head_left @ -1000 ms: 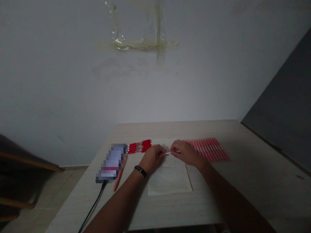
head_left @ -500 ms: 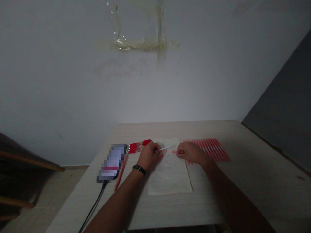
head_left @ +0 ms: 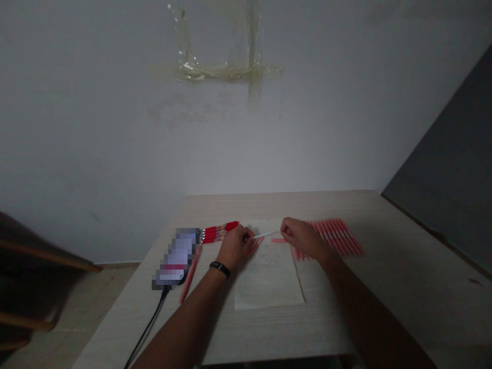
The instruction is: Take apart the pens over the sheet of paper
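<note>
My left hand (head_left: 237, 243), with a dark band at the wrist, is closed in a pinch on a thin white pen refill (head_left: 264, 235) that points right. Beneath those fingers a pink pen part (head_left: 255, 245) lies slanted on the white sheet (head_left: 269, 287). My right hand (head_left: 298, 236) has its fingers pinched together just past the refill's far end; whatever is in them is too small to make out. A short pink pen barrel (head_left: 277, 240) lies on the sheet, its right end close under the right fingers.
On the right lies a row of several pink pens (head_left: 338, 237), partly behind my right hand. Several red pens (head_left: 217, 232) lie at the left, beside a phone (head_left: 179, 256) with a black cable (head_left: 148, 325). A longer pink piece (head_left: 190, 277) rests near the phone.
My right hand has let go of the short pink barrel and risen slightly, toward the refill's tip. My left hand stays in place with the refill.
</note>
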Demonstrator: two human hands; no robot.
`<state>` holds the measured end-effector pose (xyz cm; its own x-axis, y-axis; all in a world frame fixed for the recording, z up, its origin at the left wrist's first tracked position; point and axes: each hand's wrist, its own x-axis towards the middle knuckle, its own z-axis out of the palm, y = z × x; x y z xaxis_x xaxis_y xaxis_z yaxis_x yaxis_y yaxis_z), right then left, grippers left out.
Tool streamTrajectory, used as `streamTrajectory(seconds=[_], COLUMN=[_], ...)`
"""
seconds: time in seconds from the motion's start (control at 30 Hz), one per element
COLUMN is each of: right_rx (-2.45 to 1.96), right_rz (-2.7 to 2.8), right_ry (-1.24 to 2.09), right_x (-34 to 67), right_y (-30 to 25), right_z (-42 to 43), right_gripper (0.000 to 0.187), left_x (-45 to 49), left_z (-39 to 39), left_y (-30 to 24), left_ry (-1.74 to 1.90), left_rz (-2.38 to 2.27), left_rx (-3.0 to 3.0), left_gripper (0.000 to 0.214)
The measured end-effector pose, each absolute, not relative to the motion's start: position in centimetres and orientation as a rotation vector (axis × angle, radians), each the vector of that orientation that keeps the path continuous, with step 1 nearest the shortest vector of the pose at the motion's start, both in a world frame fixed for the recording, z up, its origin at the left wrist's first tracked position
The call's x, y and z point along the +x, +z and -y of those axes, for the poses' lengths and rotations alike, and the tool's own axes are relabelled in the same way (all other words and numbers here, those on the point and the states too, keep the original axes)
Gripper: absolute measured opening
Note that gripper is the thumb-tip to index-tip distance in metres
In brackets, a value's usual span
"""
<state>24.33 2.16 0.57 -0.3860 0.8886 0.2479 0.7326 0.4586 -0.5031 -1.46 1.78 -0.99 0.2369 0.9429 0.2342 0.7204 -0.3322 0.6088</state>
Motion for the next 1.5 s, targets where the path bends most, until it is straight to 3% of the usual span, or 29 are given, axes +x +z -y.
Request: streamTrajectory(seconds=[0.9, 1.03, 1.33, 1.5], right_rx=[-1.123, -1.18, -1.238, -1.289], right_rz=[2.337, 2.293, 2.434, 2.356], right_ry=[0.354, 0.369, 0.347, 0.272], right_x=[23.3, 24.2, 24.3, 24.6], right_y=[0.0, -0.3, -1.0, -0.4], right_z=[-2.4, -2.7, -2.7, -3.1], right_gripper=[0.004, 0.017, 0.001, 0.01], left_x=[-1.0, -1.2, -1.3, -1.4], left_z=[-1.4, -1.6, -1.8, -1.9], left_y=[-0.5, -0.7, -0.9, -1.0], left_ry=[0.794, 0.807, 0.808, 0.854], left_rz=[-1.437, -1.456, -1.509, -1.503], left_rx=[2.172, 2.163, 2.13, 2.101], left_gripper=[0.016, 0.017, 0.015, 0.014])
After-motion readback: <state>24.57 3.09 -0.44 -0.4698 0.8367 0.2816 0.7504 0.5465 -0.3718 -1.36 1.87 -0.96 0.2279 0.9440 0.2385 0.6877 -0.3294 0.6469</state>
